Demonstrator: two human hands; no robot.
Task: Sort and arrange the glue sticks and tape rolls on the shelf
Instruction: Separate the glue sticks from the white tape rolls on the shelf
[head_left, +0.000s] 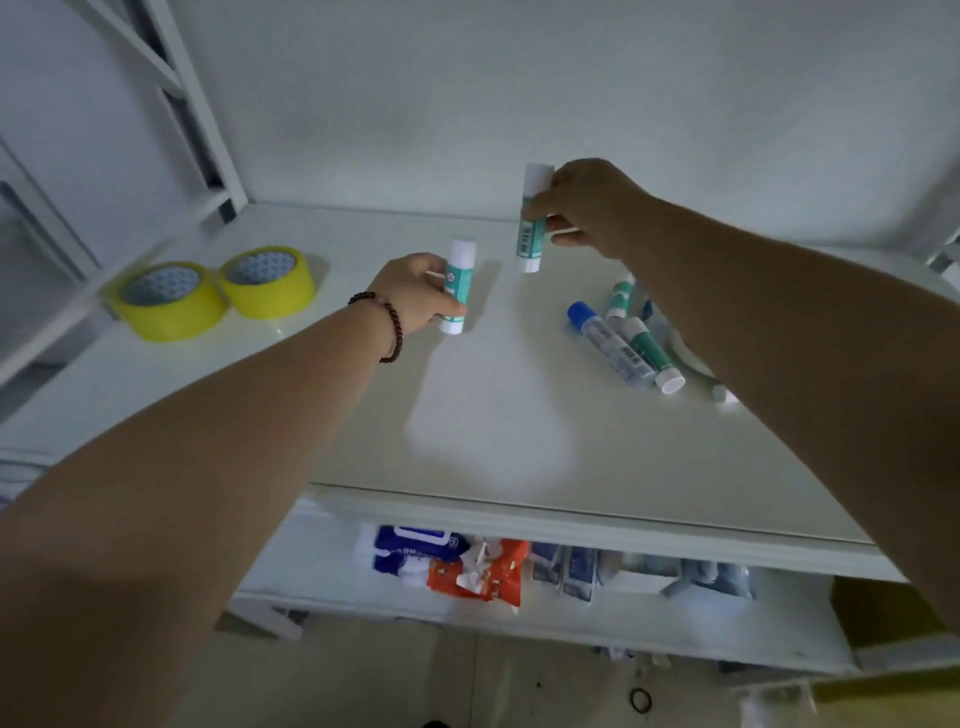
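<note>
Roughly midway, by the look of it. White shelf (519, 441) fills the view; a lower tier beneath it holds blue and orange packets (467, 566), print too blurred to read. Two yellow tape rolls (218, 291) sit flat and touching at 9 o'clock on the shelf, apparently already placed. At 3 o'clock a loose heap of glue sticks (631, 345) lies on its side, partly hidden by the right forearm: one blue-capped, the others teal and white, so that lot seems left to sort. Left hand (415, 291), beaded bracelet at the wrist, has its fingers wrapped round an upright glue stick (457, 291) near centre, its base on or just above the shelf; cannot tell which. Right hand (587, 208), at 12 o'clock, pinches a second teal stick (532, 223), held upright clear of the shelf. Labels show barcode-like marks and a small round emblem; no brand legible.
</note>
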